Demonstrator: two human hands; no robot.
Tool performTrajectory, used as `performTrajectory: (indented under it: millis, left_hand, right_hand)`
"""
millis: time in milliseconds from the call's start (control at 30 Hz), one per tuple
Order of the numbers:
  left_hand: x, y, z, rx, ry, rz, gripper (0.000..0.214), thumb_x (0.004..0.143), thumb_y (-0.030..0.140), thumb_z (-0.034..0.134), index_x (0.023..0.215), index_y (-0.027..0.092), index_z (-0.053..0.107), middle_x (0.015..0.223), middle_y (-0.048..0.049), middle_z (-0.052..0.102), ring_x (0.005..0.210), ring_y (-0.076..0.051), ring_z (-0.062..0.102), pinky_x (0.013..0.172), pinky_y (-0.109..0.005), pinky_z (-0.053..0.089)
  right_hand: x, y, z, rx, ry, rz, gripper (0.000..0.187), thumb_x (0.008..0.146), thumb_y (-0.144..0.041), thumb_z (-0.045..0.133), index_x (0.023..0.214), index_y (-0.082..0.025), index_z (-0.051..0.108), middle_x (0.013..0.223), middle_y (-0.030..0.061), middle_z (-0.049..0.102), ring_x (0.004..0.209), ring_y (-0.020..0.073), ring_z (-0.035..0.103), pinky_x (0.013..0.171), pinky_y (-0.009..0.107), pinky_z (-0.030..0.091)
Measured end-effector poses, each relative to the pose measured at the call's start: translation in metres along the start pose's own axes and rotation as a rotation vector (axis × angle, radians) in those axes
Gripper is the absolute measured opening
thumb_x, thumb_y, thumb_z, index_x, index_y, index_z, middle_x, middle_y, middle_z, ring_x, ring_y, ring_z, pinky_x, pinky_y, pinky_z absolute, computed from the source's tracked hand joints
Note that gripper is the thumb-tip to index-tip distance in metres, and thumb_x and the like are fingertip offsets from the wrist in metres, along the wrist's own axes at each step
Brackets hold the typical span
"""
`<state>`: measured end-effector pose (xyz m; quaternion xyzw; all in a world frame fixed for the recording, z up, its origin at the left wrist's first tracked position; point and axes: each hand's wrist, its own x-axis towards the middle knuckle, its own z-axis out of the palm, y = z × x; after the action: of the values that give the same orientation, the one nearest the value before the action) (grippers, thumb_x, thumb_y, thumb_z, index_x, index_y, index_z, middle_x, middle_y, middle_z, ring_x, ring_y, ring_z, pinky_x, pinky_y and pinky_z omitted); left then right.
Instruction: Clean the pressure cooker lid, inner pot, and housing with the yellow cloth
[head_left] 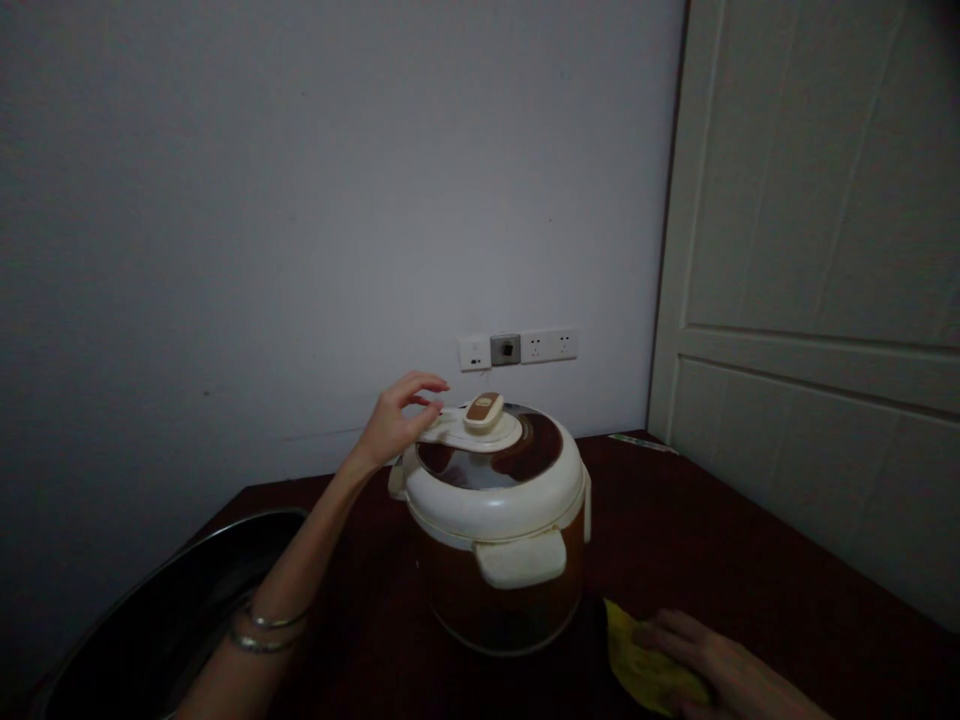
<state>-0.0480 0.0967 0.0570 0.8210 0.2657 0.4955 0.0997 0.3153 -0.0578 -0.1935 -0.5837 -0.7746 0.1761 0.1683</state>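
The left hand (397, 415), thumb and fingers parted around nothing, is at ten o'clock on the cooker (480, 515); the right hand (686, 645) lies over a soft yellow cloth (630, 655) at four, its grip unclear. Centred, the cooker looks heavy, rigid and smooth, best steadied by its stubby handle (523, 560) at six. Beneath is a dark worktop (652, 510); a pale wall (337, 200) stands at twelve.

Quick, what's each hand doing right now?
Left hand: open, at the pot lid; can't tell if it's touching.
Right hand: on the yellow cloth; can't tell if it's gripping.
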Motion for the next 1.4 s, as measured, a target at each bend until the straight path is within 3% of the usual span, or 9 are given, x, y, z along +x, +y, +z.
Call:
performTrajectory:
  millis: [167, 333, 600, 767, 1067, 1400]
  left_hand:
    - [0.031, 0.005, 0.021, 0.166, -0.435, 0.153, 0.041, 0.076, 0.033, 0.062, 0.116, 0.023, 0.058, 0.123, -0.0101, 0.058, 0.114, -0.023, 0.052, 0.092, -0.04, 0.045]
    - [0.043, 0.0, 0.042, 0.336, -0.675, 0.336, 0.054, 0.077, 0.043, 0.06, 0.126, 0.022, 0.052, 0.136, -0.0128, 0.048, 0.123, -0.027, 0.046, 0.101, -0.042, 0.037]
    - [0.05, -0.016, 0.046, 0.387, -0.684, 0.455, 0.038, 0.082, 0.032, 0.051, 0.116, 0.016, 0.059, 0.127, -0.016, 0.056, 0.116, -0.025, 0.052, 0.098, -0.04, 0.04]
    - [0.055, -0.016, 0.049, 0.38, -0.696, 0.498, 0.034, 0.079, 0.027, 0.052, 0.109, 0.016, 0.063, 0.117, -0.0165, 0.062, 0.108, -0.025, 0.058, 0.092, -0.041, 0.043]
    - [0.066, -0.019, 0.049, 0.389, -0.69, 0.521, 0.032, 0.077, 0.021, 0.049, 0.104, 0.014, 0.066, 0.11, -0.0145, 0.067, 0.105, -0.023, 0.061, 0.086, -0.036, 0.048]
    - [0.081, -0.016, 0.044, 0.317, -0.703, 0.408, 0.032, 0.074, 0.019, 0.05, 0.102, 0.016, 0.068, 0.103, -0.0096, 0.07, 0.093, -0.02, 0.064, 0.082, -0.033, 0.047]
  right_hand:
    - [0.008, -0.023, -0.041, -0.003, 0.047, -0.078, 0.042, 0.083, -0.046, 0.052, 0.123, -0.034, 0.059, 0.132, 0.0046, 0.053, 0.12, 0.025, 0.051, 0.102, 0.037, 0.042]
    - [0.019, -0.046, -0.067, 0.004, 0.099, -0.161, 0.035, 0.088, -0.042, 0.046, 0.118, -0.034, 0.062, 0.125, 0.0049, 0.058, 0.111, 0.0226, 0.058, 0.095, 0.033, 0.047]
    - [0.024, -0.037, -0.06, -0.038, 0.181, -0.23, 0.03, 0.088, -0.035, 0.048, 0.114, -0.036, 0.064, 0.119, 0.0009, 0.062, 0.103, 0.0183, 0.062, 0.088, 0.024, 0.052]
    - [0.029, -0.042, -0.079, -0.059, 0.342, -0.326, 0.033, 0.087, -0.031, 0.051, 0.118, -0.032, 0.062, 0.117, 0.0039, 0.063, 0.104, 0.0196, 0.062, 0.088, 0.026, 0.053]
    - [0.068, -0.08, -0.116, -0.017, 0.636, -0.542, 0.042, 0.085, -0.022, 0.053, 0.126, -0.027, 0.053, 0.127, 0.0086, 0.055, 0.114, 0.0212, 0.054, 0.091, 0.035, 0.051]
    - [0.1, -0.092, -0.127, -0.08, 0.56, -0.651, 0.067, 0.079, -0.032, 0.064, 0.139, -0.026, 0.036, 0.143, 0.0106, 0.039, 0.13, 0.0241, 0.039, 0.102, 0.04, 0.042]
